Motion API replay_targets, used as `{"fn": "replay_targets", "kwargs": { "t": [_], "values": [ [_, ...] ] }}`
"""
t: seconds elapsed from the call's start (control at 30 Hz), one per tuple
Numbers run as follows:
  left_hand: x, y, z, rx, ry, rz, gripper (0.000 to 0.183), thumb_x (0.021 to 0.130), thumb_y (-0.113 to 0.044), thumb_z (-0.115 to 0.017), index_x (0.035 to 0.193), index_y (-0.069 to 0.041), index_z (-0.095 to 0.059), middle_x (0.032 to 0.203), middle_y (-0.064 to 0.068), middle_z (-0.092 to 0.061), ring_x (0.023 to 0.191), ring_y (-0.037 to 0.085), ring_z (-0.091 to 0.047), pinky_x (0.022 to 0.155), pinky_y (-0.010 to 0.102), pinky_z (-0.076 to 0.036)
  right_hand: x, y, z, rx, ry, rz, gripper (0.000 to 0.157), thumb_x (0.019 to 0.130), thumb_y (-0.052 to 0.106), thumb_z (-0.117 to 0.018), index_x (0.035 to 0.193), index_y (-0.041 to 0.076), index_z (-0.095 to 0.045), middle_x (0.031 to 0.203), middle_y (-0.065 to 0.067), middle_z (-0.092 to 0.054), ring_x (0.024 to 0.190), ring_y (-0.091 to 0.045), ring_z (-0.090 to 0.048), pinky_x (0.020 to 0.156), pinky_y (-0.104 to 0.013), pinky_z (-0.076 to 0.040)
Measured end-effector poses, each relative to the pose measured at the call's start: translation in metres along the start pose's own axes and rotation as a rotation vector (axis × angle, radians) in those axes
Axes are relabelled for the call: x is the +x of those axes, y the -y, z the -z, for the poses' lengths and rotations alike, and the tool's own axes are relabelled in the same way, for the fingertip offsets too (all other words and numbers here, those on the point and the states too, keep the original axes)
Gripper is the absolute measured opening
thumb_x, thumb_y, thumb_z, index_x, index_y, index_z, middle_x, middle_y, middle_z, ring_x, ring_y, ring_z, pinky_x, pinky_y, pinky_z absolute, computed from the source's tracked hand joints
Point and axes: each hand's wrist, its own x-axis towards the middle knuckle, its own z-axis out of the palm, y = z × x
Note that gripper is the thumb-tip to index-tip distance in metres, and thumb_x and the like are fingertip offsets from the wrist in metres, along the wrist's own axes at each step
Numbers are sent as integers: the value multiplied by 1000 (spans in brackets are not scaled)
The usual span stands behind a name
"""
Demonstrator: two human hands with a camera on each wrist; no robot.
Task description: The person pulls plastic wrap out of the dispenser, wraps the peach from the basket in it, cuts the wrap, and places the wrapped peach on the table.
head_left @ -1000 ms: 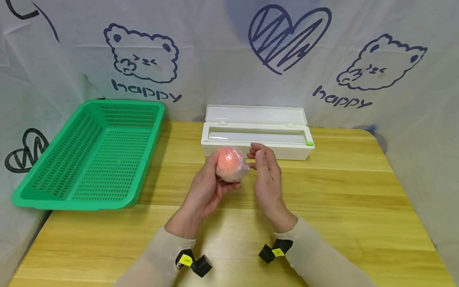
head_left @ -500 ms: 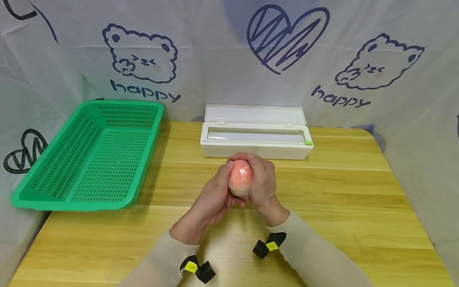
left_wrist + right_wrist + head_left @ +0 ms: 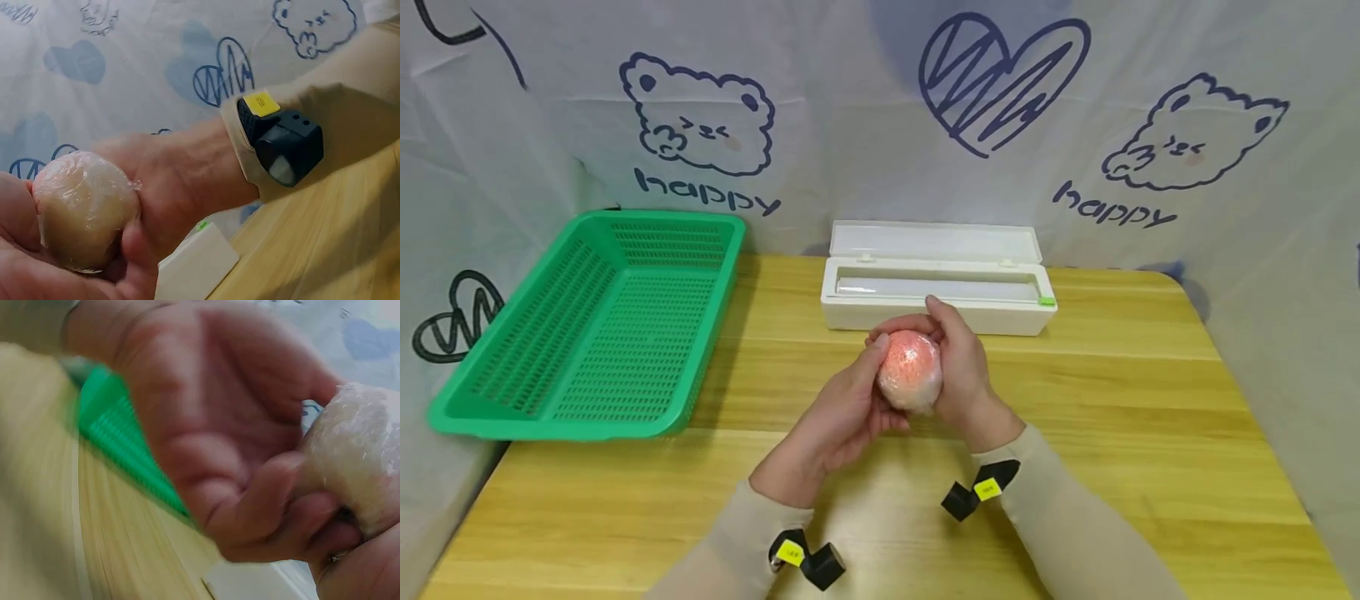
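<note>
A peach (image 3: 910,371) wrapped in glossy cling film, pink on top and cream below, sits between both hands over the table. My left hand (image 3: 838,412) grips it from the left, thumb on its near side and fingers underneath. From the right, my right hand (image 3: 966,367) curls its fingers round the far side, thumb raised away from the film. In the left wrist view a small film tail sticks out of the peach (image 3: 87,212) near the right palm. The right wrist view shows the left hand (image 3: 212,425) with its fingers bent beneath the peach (image 3: 359,456).
A white cling film dispenser (image 3: 936,318) stands behind the hands with its lid (image 3: 936,240) up and a roll inside. To the left is a green plastic basket (image 3: 707,367). The wooden table (image 3: 1120,467) ends at a drawn-on white cloth backdrop (image 3: 850,108).
The right hand moved in from beside the peach and closed round it, then eased back with its thumb lifted. The peach moved slightly right and toward the person, still in the left hand.
</note>
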Motion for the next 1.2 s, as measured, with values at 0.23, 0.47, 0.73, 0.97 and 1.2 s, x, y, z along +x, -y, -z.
{"fn": "replay_targets", "kwargs": {
  "t": [0.23,0.47,0.73,0.97,1.2],
  "values": [
    [3,-5,11,-192,-82,-119,54,113,-39,-45,155,-6,-39,132,13,-55,96,16,-69,85,27,-61,5,-6,8,171,-266,86,36,113,26,-42,101,7,-69,96,-3,-69,90,-16,-66,81,-26,-56],
    [1,-12,16,-301,-42,-187,54,108,-31,-46,157,-11,-35,150,15,-48,115,19,-69,99,31,-59,-10,-10,-1,-36,-233,190,19,110,13,-55,111,1,-70,90,0,-68,81,-12,-64,72,-25,-58],
    [-2,-11,14,-307,32,-210,53,110,-30,-43,157,-8,-33,149,16,-48,118,19,-69,98,33,-60,-7,-13,-8,46,-250,193,22,106,-1,-57,92,12,-68,87,2,-64,76,-9,-57,68,-19,-51],
    [-2,-10,16,-233,43,-256,54,107,-31,-55,154,-9,-39,141,9,-54,114,15,-67,94,31,-60,-5,-8,-7,53,-266,124,18,107,4,-57,95,12,-67,90,2,-65,77,-8,-56,67,-20,-49],
    [1,-5,11,-107,-6,-234,42,103,-24,-56,143,-13,-46,131,2,-57,104,13,-59,85,27,-53,-2,6,-1,-4,-240,132,43,116,32,-41,125,-3,-66,111,-7,-69,98,-13,-63,81,-20,-55]
  ]
}}
